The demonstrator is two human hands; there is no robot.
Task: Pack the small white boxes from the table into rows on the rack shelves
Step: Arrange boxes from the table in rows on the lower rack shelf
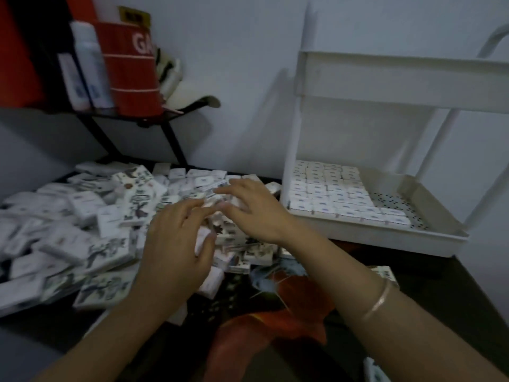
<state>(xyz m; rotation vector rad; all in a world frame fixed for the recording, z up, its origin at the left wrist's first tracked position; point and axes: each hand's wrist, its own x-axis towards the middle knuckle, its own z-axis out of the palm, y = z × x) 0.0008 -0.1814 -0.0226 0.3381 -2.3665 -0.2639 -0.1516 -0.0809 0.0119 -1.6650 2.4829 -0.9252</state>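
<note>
Reaching into the heap of small white boxes at centre-left frame, the left hand curls round one box. The right hand spreads over others, its grip blurred and unclear. Packed rows fill the rack shelf at the right.

Dim room — pale wall, black corner shelf at left.

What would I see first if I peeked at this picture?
A big messy heap of small white boxes covers the table on the left, with the left hand and right hand on it in the middle. On the right, a white rack holds neat rows of boxes.
</note>
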